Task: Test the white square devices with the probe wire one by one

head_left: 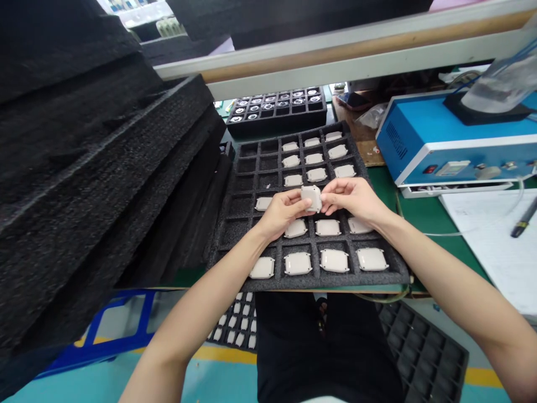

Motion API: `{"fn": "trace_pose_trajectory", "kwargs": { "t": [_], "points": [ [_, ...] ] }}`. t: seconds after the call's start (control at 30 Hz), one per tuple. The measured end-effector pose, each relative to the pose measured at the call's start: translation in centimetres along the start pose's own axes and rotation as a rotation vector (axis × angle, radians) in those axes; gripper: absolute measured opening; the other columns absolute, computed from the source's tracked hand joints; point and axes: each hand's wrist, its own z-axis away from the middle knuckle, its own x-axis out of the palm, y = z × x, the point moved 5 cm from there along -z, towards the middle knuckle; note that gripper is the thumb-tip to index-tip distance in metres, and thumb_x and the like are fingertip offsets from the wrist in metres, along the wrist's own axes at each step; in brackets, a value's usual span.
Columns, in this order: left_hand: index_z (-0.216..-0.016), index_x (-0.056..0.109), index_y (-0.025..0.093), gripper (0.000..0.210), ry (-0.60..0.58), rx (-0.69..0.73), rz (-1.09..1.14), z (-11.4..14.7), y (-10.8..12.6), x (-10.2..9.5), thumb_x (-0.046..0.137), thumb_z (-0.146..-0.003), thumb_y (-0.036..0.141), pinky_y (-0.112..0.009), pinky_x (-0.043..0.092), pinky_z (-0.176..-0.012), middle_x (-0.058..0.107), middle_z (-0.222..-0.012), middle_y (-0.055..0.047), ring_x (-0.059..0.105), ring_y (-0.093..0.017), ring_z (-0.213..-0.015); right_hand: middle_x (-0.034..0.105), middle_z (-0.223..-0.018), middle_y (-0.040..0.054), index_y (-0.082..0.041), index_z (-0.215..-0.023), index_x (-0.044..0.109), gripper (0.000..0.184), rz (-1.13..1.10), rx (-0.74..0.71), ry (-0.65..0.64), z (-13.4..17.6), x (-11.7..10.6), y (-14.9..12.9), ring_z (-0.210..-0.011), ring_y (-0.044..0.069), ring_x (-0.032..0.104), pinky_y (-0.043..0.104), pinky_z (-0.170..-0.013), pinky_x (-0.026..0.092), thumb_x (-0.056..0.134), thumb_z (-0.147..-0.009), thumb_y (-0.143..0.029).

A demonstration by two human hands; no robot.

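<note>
A pale, squarish watch case (311, 198) with small lugs at its corners is held up over the foam tray (277, 279). My left hand (285, 211) grips it from the left, thumb across its lower face. At the opposite edge, the fingertips of my right hand (350, 197) are closed in a pinch on the case. More such cases, like this one in the front row (334, 260), lie in compartments below and around both hands. My hands hide part of the tray's middle rows.
Tall stacks of black foam trays (104, 162) rise on the left. Behind stands a tray of round watch parts (277, 119) under a shelf bar. To the right are a blue machine (457, 140), paper (495, 235) and a pen (522, 221). More trays (423, 350) sit below the table.
</note>
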Motion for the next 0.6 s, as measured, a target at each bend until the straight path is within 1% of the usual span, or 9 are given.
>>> {"fn": "trace_pose_trajectory", "kwargs": {
  "t": [0.1, 0.2, 0.27, 0.33, 0.43, 0.5, 0.53, 0.6],
  "points": [
    [-0.088, 0.072, 0.014, 0.023, -0.042, -0.024, -0.014, 0.2, -0.1, 0.1, 0.077, -0.068, 0.027, -0.023, 0.051, -0.072, 0.07, -0.078, -0.004, 0.064, -0.012, -0.072, 0.068, -0.062, 0.0054, -0.011, -0.073, 0.063, 0.032, -0.053, 0.057, -0.056, -0.1, 0.1, 0.6, -0.058, 0.015, 0.067, 0.023, -0.057, 0.057, 0.081, -0.061, -0.034],
    [-0.089, 0.072, 0.014, 0.023, -0.045, -0.027, -0.027, 0.3, -0.1, 0.1, 0.076, -0.069, 0.027, -0.023, 0.051, -0.073, 0.07, -0.078, -0.004, 0.064, -0.012, -0.072, 0.069, -0.063, 0.0064, -0.011, -0.071, 0.061, 0.031, -0.082, 0.093, -0.06, -0.2, -0.1, 1.2, -0.059, 0.016, 0.068, 0.023, -0.058, 0.058, 0.082, -0.061, -0.033],
    [-0.088, 0.072, 0.014, 0.025, -0.028, -0.029, -0.036, 0.3, -0.2, 0.2, 0.076, -0.068, 0.027, -0.024, 0.051, -0.072, 0.07, -0.079, -0.004, 0.064, -0.013, -0.072, 0.069, -0.064, 0.0066, -0.011, -0.07, 0.061, 0.032, -0.092, 0.106, -0.062, -0.3, -0.2, 1.5, -0.06, 0.017, 0.068, 0.022, -0.058, 0.058, 0.082, -0.06, -0.033],
    [-0.087, 0.072, 0.012, 0.027, 0.016, -0.032, -0.027, 0.2, -0.2, 0.3, 0.078, -0.065, 0.027, -0.024, 0.051, -0.071, 0.07, -0.079, -0.005, 0.064, -0.013, -0.071, 0.069, -0.064, 0.0063, -0.011, -0.069, 0.061, 0.033, -0.102, 0.117, -0.063, -0.4, -0.1, 1.6, -0.06, 0.016, 0.068, 0.022, -0.058, 0.057, 0.083, -0.059, -0.034],
    [-0.086, 0.07, 0.01, 0.029, 0.09, -0.024, 0.015, 0.2, -0.2, 0.5, 0.079, -0.063, 0.025, -0.023, 0.051, -0.069, 0.07, -0.081, -0.006, 0.063, -0.013, -0.073, 0.067, -0.062, 0.0048, -0.012, -0.069, 0.059, 0.038, -0.082, 0.114, -0.04, -0.5, 0.0, 0.8, -0.057, 0.015, 0.067, 0.022, -0.055, 0.056, 0.083, -0.056, -0.039],
    [-0.085, 0.068, 0.01, 0.027, 0.11, -0.009, 0.037, 0.1, -0.1, 0.5, 0.078, -0.064, 0.024, -0.022, 0.05, -0.068, 0.07, -0.082, -0.006, 0.063, -0.013, -0.074, 0.065, -0.058, 0.0027, -0.013, -0.069, 0.058, 0.039, 0.016, 0.065, 0.018, 0.0, -0.3, -0.6, -0.052, 0.014, 0.064, 0.021, -0.05, 0.053, 0.081, -0.058, -0.043],
    [-0.085, 0.067, 0.01, 0.025, 0.113, -0.004, 0.047, 0.1, 0.0, 0.5, 0.077, -0.066, 0.024, -0.021, 0.05, -0.067, 0.07, -0.082, -0.006, 0.063, -0.012, -0.073, 0.064, -0.056, 0.0018, -0.014, -0.069, 0.058, 0.038, 0.107, 0.03, 0.065, 0.7, -0.7, -1.4, -0.049, 0.013, 0.062, 0.02, -0.046, 0.05, 0.078, -0.061, -0.045],
    [-0.084, 0.065, 0.01, 0.019, 0.121, -0.006, 0.079, 0.1, 0.2, 0.3, 0.072, -0.071, 0.024, -0.02, 0.05, -0.066, 0.071, -0.081, -0.007, 0.063, -0.011, -0.07, 0.059, -0.049, 0.0003, -0.015, -0.063, 0.057, 0.038, 0.364, -0.042, 0.194, 3.0, -2.0, -3.0, -0.042, 0.011, 0.056, 0.019, -0.04, 0.043, 0.07, -0.07, -0.049]
  ]
}}
